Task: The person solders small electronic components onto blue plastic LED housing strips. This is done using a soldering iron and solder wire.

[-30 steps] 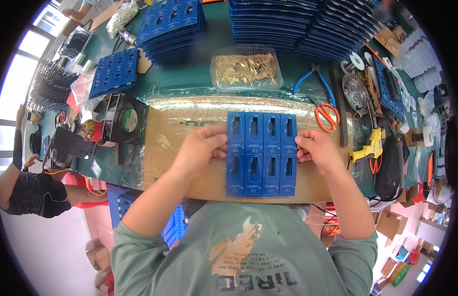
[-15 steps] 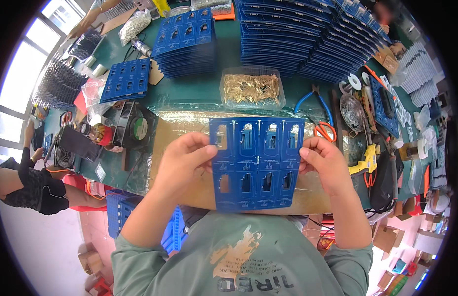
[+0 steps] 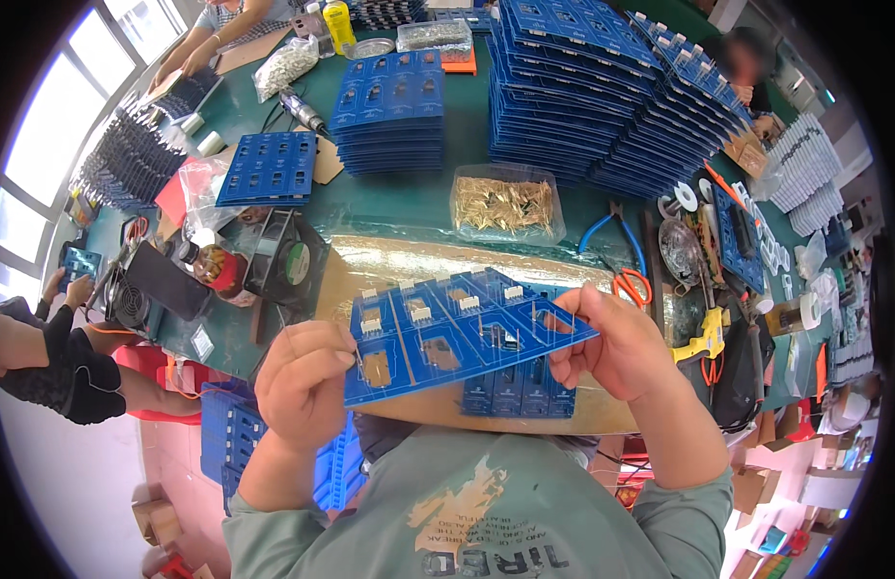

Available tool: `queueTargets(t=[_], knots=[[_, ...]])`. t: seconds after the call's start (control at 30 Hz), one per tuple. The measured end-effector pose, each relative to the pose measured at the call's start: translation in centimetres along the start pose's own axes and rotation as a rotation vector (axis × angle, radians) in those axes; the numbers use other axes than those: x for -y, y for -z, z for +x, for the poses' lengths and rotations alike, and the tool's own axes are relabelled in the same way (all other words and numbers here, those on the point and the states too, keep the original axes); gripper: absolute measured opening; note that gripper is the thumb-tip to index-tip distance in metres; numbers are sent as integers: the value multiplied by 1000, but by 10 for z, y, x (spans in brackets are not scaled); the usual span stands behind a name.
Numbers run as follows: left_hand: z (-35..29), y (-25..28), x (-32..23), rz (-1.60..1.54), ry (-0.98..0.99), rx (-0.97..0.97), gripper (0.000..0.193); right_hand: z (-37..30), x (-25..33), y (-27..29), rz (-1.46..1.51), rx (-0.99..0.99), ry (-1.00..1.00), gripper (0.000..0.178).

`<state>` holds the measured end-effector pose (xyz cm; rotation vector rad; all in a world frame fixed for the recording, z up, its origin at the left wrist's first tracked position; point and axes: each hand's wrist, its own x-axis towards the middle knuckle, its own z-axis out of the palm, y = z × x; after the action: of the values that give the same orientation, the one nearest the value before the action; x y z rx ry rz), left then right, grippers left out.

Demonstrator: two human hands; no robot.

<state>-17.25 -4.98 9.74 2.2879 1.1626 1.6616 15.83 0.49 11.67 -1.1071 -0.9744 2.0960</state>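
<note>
Between my two hands a blue circuit board panel (image 3: 423, 333) is held up and tilted over the bench. White connectors stand along its far row, and the panel has several cut-out windows. My left hand (image 3: 307, 372) pinches its left edge, fingers curled. At the upper right corner my right hand (image 3: 611, 343) grips it between thumb and fingers. Partly hidden beneath the held panel, more blue board panel (image 3: 520, 391) lies at the near edge of the brown work mat (image 3: 370, 261).
Beyond the mat stands a clear tray of gold pins (image 3: 505, 205). Tall stacks of blue panels (image 3: 573, 106) rise behind it. Blue-handled pliers (image 3: 616, 232) and a yellow glue gun (image 3: 703, 333) lie right; a black fan (image 3: 283, 256) stands left. Other people are at the far left and far right.
The panel has turned from facing me flat to a tilted pose, with its connector side now showing. My left hand has moved left and down. Another panel beneath has come into view.
</note>
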Motion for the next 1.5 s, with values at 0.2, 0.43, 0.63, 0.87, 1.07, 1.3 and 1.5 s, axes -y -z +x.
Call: queueTargets(t=[0.2, 0.43, 0.63, 0.87, 1.07, 1.3, 1.5], knots=[[-21, 17, 13, 17, 28, -81, 25, 29, 11, -20, -225, -50, -3, 38], [-56, 24, 24, -300, 351, -255, 15, 174, 36, -34, -243, -266, 275, 22], [-84, 36, 22, -398, 428, -253, 21, 269, 65, -40, -163, -535, 433, 24], [-105, 51, 28, -340, 495, -209, 22, 297, 74, -44, -88, -544, 378, 21], [-96, 47, 33, -412, 516, -190, 16, 299, 75, -45, -35, -547, 410, 19], [-98, 41, 37, -454, 528, -182, 15, 299, 79, -49, 5, -535, 429, 17], [-101, 39, 39, -452, 521, -196, 21, 300, 75, -51, 38, -546, 389, 16]])
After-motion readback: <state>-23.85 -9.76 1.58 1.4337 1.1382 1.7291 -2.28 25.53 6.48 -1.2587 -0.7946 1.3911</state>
